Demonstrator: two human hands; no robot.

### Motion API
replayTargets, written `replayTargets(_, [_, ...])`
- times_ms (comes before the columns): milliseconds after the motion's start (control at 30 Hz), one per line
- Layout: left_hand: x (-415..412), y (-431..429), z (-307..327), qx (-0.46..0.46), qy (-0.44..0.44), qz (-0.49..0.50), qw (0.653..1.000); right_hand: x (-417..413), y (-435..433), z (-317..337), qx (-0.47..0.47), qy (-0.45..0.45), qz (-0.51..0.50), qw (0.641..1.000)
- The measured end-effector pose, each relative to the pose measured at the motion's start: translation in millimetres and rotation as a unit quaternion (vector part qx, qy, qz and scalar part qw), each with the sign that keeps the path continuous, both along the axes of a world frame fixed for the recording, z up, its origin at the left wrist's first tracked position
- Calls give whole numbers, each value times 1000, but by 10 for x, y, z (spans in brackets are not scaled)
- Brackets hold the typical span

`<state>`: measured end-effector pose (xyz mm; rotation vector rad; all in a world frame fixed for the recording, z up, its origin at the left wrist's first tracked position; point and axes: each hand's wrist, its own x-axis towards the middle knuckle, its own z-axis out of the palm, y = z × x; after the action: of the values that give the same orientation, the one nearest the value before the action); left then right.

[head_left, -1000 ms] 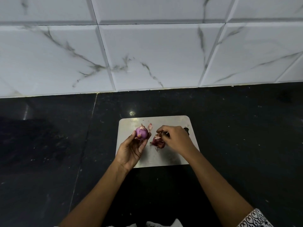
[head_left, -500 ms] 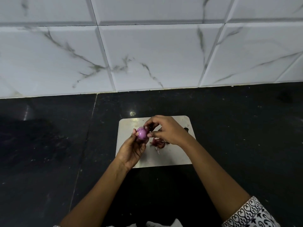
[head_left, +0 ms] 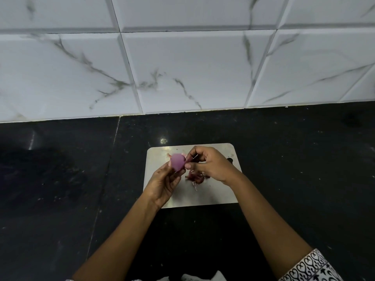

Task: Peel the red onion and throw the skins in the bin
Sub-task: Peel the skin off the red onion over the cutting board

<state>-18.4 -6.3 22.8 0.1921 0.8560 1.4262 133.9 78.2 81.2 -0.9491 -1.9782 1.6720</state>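
Observation:
My left hand (head_left: 163, 184) holds a small purple red onion (head_left: 177, 162) up above the steel cutting board (head_left: 219, 194), fingers curled round its lower side. The onion looks blurred. My right hand (head_left: 211, 164) is at the onion's right side, thumb and fingers pinching a bit of skin (head_left: 188, 159) there. A small heap of dark red onion skins (head_left: 195, 177) lies on the board beneath my right hand, partly hidden by it.
The board sits on a black stone countertop (head_left: 294, 169) against a white marble-patterned tiled wall (head_left: 182, 67). A dark hole (head_left: 230, 159) shows at the board's right edge. No bin is in view.
My right hand left the skin heap on the board and rose to the onion's right side, where it now pinches skin. My left hand turned the onion slightly.

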Motion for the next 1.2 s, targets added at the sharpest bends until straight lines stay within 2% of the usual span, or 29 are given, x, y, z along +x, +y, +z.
replayTargets(100, [43, 31, 66, -35, 4, 18, 999, -5, -15, -19, 15, -16, 5, 1000])
replayTargets(233, [83, 46, 87, -80, -5, 40, 996, 16, -54, -58, 97, -30, -3, 995])
replayTargets(367, [66, 51, 77, -135, -45, 57, 988, 73, -115, -66, 100, -14, -9, 995])
replayTargets(467, [36, 47, 80, -149, -71, 55, 985, 119, -110, -104, 121, -11, -84, 989])
replayTargets(567, [22, 45, 90, -150, -84, 58, 983, 133, -63, -189, 163, -64, -150, 973])
replayTargets(700, [20, 47, 107, -147, -86, 54, 984, 81, -69, -305, 272, -189, -79, 940])
replayTargets(800, [20, 43, 96, -141, -89, 47, 985, 3, -109, -256, 307, -136, -129, 933])
replayTargets(900, [41, 39, 107, -125, -96, 43, 987, -118, -139, -194, 330, -96, -124, 931])
replayTargets(1067, [67, 36, 163, -109, -86, 42, 989, -219, -157, -166, 360, -105, -118, 920])
replayTargets(1200, [73, 35, 175, -105, -37, 33, 993, -219, -144, -143, 369, -124, -116, 914])
